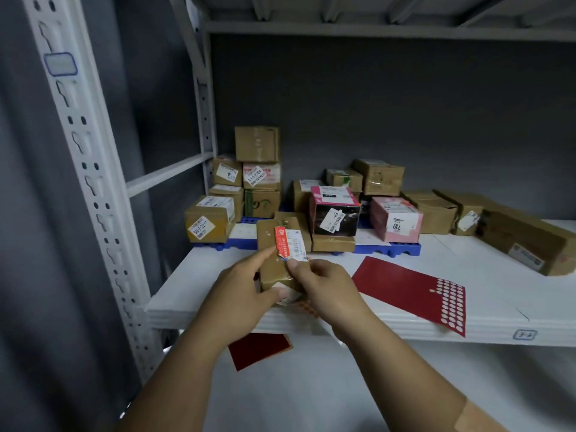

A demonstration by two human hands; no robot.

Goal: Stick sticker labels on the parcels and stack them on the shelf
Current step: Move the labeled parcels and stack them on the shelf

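A small brown cardboard parcel point(274, 263) with a red and white shipping label point(290, 244) is held over the front edge of the white shelf point(467, 310). My left hand point(246, 291) grips it from the left, index finger pointing at the label and thumb across its near end. My right hand point(324, 285) pinches the parcel's right edge just below the label. A dark red sticker sheet point(414, 291) with rows of white round stickers lies on the shelf to the right. A small orange sticker piece point(307, 308) shows under my right hand.
Stacked brown, pink and black parcels point(333, 213) stand on blue plastic pallets point(389, 249) at the back of the shelf. A long brown box point(526, 241) lies at the right. Another red sheet point(258, 350) lies on the lower shelf. The white shelf upright point(93, 188) rises at left.
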